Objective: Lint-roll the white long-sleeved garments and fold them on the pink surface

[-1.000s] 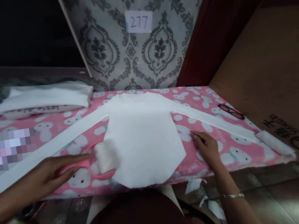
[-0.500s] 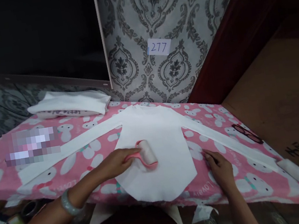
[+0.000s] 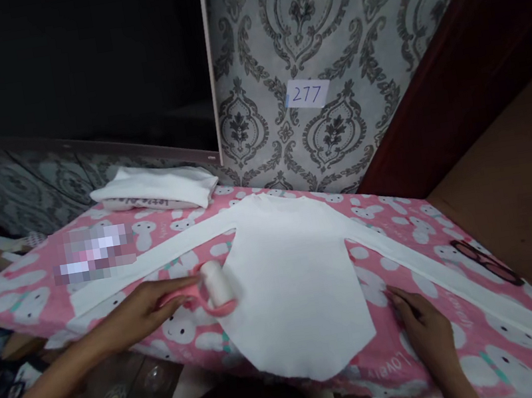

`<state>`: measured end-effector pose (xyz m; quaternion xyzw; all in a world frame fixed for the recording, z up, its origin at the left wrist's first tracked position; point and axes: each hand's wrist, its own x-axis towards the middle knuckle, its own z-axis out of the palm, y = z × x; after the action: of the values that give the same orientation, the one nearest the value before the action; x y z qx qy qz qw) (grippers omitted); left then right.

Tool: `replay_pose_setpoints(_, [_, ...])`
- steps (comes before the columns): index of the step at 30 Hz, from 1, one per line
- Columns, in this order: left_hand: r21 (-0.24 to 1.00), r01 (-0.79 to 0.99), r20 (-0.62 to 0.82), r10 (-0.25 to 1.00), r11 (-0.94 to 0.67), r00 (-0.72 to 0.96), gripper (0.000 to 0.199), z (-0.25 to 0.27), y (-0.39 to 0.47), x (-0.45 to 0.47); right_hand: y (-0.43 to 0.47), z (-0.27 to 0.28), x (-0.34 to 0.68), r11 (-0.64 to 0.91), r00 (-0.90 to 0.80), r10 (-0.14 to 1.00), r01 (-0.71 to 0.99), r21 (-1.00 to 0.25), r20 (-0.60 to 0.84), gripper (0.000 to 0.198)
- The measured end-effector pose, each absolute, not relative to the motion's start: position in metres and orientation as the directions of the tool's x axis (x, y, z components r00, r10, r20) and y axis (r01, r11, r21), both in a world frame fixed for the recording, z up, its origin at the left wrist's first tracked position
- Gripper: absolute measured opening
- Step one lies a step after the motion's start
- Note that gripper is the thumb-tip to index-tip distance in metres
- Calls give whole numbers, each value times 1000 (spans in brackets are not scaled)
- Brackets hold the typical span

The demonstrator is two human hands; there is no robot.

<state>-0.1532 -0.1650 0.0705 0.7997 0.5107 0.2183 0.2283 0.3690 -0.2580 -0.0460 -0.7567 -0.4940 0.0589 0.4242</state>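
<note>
At the left, the left sleeve (image 3: 155, 262) is laid out straight on the cloth (image 3: 29, 267) of the table; it should be kept so, and not be pulled by the forearm. By the left hand (image 3: 154, 304) the handle of the roller (image 3: 217, 283) is grasped, the thumb and fingers being closed around it. The white drum is held at the left edge of the shirt (image 3: 298, 274); whether the fabric is touched cannot be told. For good rolling, the whole drum should be placed flat on the fabric, and light, even pressure be given in straight strokes, so that the thin edge is not lifted. In the middle, the shirt is spread flat on the table, its hem toward the person. Just beside its right edge, the right hand (image 3: 425, 325) is rested with curled fingers; whether cloth is pinched cannot be told. By this hand the shirt could be steadied, if slipping is noticed.
</note>
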Motion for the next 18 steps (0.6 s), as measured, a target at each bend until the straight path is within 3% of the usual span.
replay_pose_setpoints(4, [590, 679, 120, 879, -437, 461, 49, 64, -130, -107, -257, -47, 369, -156, 518, 791, 685, -712, 325, 60])
replay_pose_setpoints(11, [549, 731, 145, 907, -406, 395, 49, 39, -69, -35, -255, -50, 370, -154, 529, 786, 668, -728, 320, 60])
replay_pose_setpoints(18, [560, 705, 147, 889, -436, 434, 49, 39, -77, -51, -256, -47, 368, -141, 521, 789, 671, -728, 327, 60])
